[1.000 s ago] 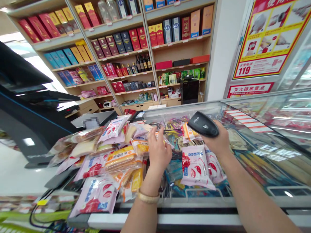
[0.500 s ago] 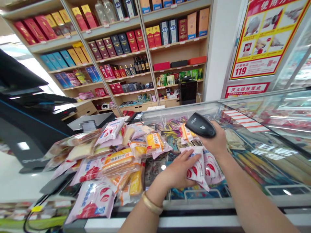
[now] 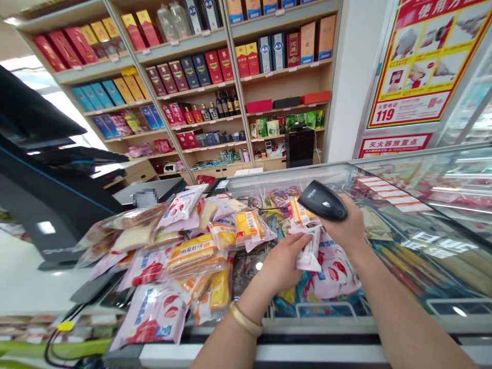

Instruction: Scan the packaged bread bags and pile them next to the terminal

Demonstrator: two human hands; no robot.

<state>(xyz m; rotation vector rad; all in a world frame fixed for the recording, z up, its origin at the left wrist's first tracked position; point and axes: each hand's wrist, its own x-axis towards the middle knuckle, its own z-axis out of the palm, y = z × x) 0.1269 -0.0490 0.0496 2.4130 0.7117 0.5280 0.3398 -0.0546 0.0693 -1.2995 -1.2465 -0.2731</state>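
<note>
My right hand is closed around a black handheld barcode scanner, its head pointing left over the glass counter. My left hand, with a gold bangle at the wrist, grips a small pink-and-white bread packet, tilted up on edge below the scanner. Beside it on the glass lies another pink packet with red print. An orange-and-white bread packet sits just behind, partly covered by the scanner. To the left is a heap of packaged breads, among them a yellow toast packet and a pink packet.
The glass-topped display freezer holds colourful packs under its lid. A dark checkout terminal stands at the left, with cables below. Shelves of boxed goods line the back; a red-and-yellow poster hangs at right.
My left hand has lifted and turned the pink packet from lying flat to tilted on edge, uncovering more of the packet beside it. The scanner stays above in my right hand.
</note>
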